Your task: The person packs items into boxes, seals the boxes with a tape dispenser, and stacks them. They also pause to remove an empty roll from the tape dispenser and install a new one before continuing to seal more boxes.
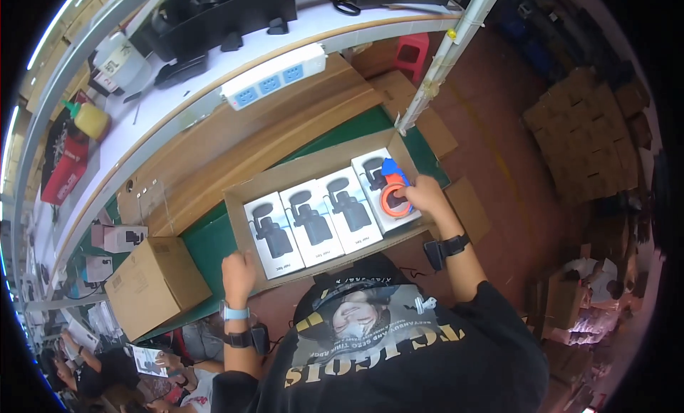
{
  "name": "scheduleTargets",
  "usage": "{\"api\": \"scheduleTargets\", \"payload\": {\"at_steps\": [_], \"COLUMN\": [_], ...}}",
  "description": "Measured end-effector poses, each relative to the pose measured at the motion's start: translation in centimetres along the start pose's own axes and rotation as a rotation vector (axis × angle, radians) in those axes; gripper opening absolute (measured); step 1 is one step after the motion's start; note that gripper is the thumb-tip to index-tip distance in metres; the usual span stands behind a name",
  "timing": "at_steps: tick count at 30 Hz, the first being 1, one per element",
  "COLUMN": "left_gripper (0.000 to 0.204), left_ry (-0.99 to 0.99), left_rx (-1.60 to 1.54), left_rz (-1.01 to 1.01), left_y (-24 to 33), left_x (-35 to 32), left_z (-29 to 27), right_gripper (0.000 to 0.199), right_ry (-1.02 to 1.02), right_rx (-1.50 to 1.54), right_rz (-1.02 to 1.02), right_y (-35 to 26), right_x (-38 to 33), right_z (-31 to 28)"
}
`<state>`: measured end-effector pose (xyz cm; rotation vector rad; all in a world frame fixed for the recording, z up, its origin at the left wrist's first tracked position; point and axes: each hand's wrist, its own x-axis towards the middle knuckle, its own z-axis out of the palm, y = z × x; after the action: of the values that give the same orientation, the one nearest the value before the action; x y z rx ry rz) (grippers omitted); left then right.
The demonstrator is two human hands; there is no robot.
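A brown cardboard carton (303, 169) stands uncovered before me, holding several white product boxes (272, 235) side by side, each printed with a dark device. My right hand (425, 197) grips a blue and orange-red tape dispenser (393, 172) over the rightmost white box (365, 172), hiding part of its print. Fingers of the right hand reach into the dispenser's orange ring. At the carton's near left corner, my left hand (239, 276) is closed on the cardboard edge; its fingertips are partly hidden.
A closed cardboard box (153, 288) sits left on the green bench top (203, 253). Behind, a white shelf (178, 103) carries a power strip (274, 77), a yellow bottle (91, 119) and black parts. A metal post (449, 57) rises at right. Co-workers (107, 370) sit lower left.
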<state>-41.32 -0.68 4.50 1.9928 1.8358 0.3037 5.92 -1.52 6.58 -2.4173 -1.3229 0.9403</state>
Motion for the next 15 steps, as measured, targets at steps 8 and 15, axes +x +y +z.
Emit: {"api": "scheduleTargets", "payload": {"at_steps": [8, 15], "left_gripper": [0.033, 0.028], "left_ry": [-0.01, 0.024], "left_rx": [-0.031, -0.12], "left_rz": [-0.179, -0.22], "left_y": [0.2, 3.7], "left_x": [-2.0, -3.0], "left_z": [5.0, 3.0], "right_gripper": [0.056, 0.056], "right_ry": [0.119, -0.04], "right_rx": [0.083, -0.095], "right_rz": [-0.187, -0.16], "right_y": [4.2, 0.5], "right_x": [2.4, 4.7], "right_z": [2.4, -4.0]}}
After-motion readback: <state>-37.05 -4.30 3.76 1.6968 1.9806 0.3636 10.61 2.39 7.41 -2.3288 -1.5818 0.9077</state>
